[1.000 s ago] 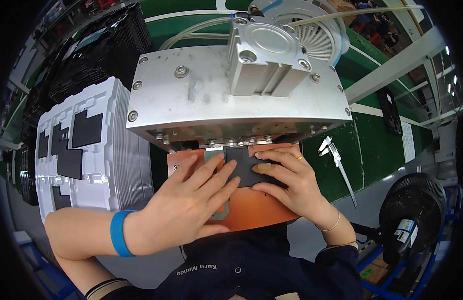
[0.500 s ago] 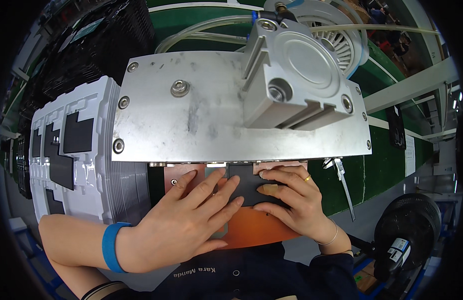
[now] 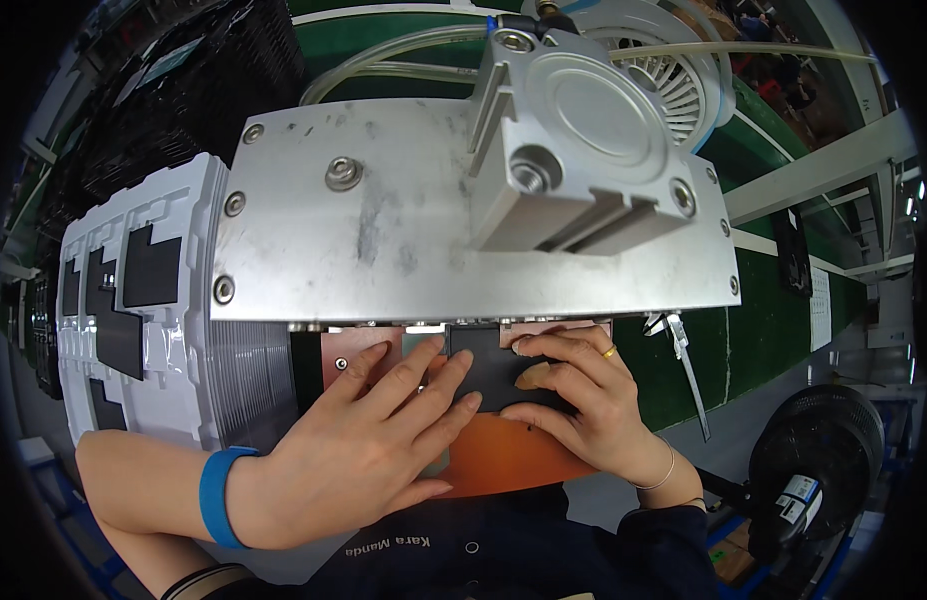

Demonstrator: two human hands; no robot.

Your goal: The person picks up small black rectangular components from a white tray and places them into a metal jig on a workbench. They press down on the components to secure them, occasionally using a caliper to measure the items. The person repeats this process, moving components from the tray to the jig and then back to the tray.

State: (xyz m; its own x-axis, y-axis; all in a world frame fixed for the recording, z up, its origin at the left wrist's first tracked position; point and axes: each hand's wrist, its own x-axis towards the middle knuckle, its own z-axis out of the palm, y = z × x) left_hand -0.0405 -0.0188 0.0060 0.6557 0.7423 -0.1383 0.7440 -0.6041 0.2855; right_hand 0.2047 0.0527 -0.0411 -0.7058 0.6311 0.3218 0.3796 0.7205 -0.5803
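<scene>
A dark grey flat piece [image 3: 475, 366] lies under the front edge of a metal press fixture [image 3: 413, 250], its far end hidden beneath the top plate. My left hand [image 3: 348, 455] spreads its fingers over the fixture bed, fingertips by the piece's left edge. At the right end, my right hand [image 3: 595, 405] grips the piece with bent fingers on top and the thumb along its near edge. One of its fingers wears a tan finger cot [image 3: 532, 376]. Nearer to me is an orange plate [image 3: 508, 460]. Pinkish blocks [image 3: 353, 352] flank the piece.
A pneumatic cylinder [image 3: 593, 130] stands on the fixture. To the left are stacked white trays [image 3: 198, 330] with dark pieces and black crates [image 3: 163, 90]. A caliper [image 3: 686, 365] lies right on the green table [image 3: 753, 350]. Fans stand behind [image 3: 683, 105] and at right [image 3: 818, 450].
The fixture appears slightly further left in the view. My right hand's finger with the cot is bent more, and its thumb has shifted a little left. My left hand stays nearly in place.
</scene>
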